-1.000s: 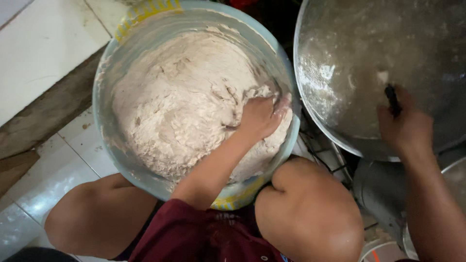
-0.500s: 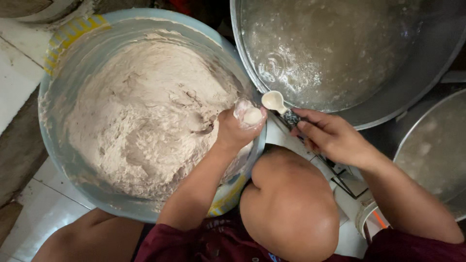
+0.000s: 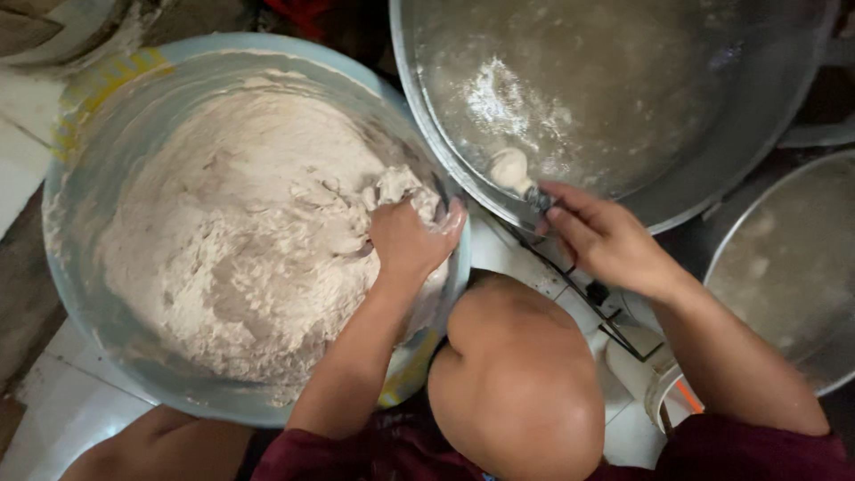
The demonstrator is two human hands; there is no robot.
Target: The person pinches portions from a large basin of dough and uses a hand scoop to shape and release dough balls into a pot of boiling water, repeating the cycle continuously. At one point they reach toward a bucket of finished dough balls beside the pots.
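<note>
Pale beige dough mass [image 3: 240,240], thick, wet, lumpy, fills most of the large light-blue basin [image 3: 80,294]; surface rough with torn ridges near the right rim. Left hand [image 3: 411,239] digs into the dough at the basin's right edge, fingers curled and smeared with paste. Right hand [image 3: 606,239] holds a small spoon [image 3: 527,191] by its dark handle; a rounded dough ball [image 3: 509,169] sits on it, at the rim of the wide metal pan [image 3: 712,191] of cloudy liquid.

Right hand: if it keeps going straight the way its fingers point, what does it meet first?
Probably the dough ball on the spoon that the right hand holds, then the liquid in the big metal pan. Depth from above is unclear.
</note>
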